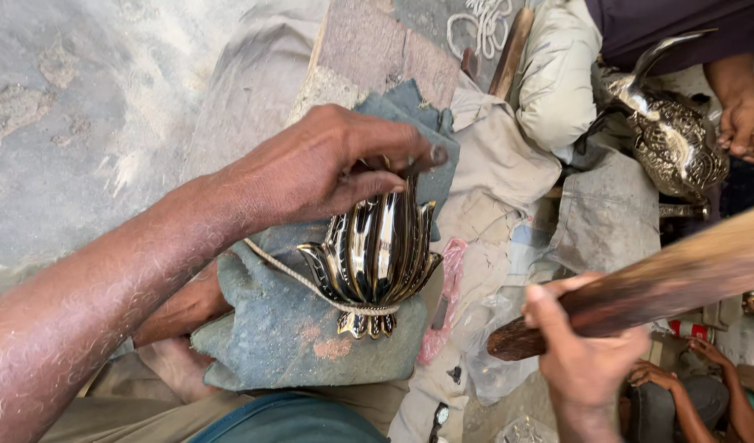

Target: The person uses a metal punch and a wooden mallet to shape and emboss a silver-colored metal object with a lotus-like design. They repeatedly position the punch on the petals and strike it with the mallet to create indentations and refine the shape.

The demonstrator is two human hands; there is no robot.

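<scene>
Grey concrete floor, blue-grey cloth pad. Left hand grasps the polished lotus-shaped brass piece; right hand is clenched around a wooden mallet.

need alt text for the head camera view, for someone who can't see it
A person's left hand steadies a shiny petal-shaped brass piece on a grey-blue cloth pad, a cord looped round it. Their right hand grips a wooden stick; another person holds an ornate metal vessel nearby.
</scene>
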